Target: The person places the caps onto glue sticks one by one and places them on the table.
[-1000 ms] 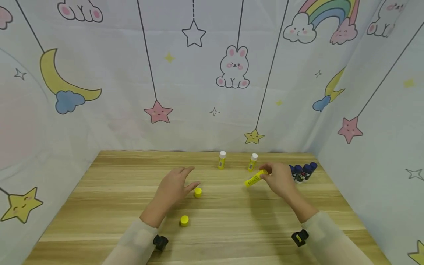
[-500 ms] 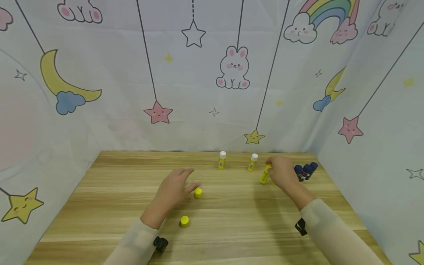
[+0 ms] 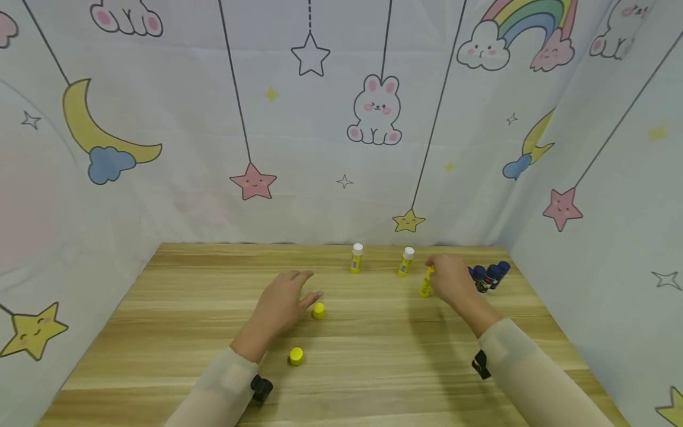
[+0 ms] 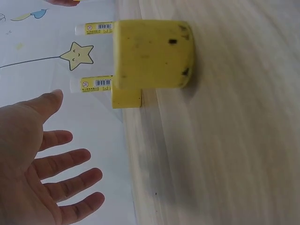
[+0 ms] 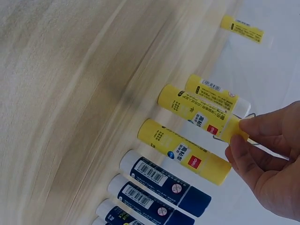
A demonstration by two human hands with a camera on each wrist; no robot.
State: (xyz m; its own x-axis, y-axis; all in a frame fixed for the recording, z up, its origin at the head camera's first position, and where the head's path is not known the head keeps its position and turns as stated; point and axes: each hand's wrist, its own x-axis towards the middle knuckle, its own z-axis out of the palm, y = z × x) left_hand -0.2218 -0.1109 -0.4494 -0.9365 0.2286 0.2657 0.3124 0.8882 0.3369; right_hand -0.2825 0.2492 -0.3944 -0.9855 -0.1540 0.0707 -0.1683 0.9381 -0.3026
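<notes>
Right hand pinches yellow stick near top. Apparently placing it upright; next calls for steady release. Left hand empty, relaxed.

Fine print on pinched glue stick, apparently illegible

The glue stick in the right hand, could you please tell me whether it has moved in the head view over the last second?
Yes: the glue stick has shifted right and swung nearer upright, judged against the white-capped stick just left of it.
</notes>
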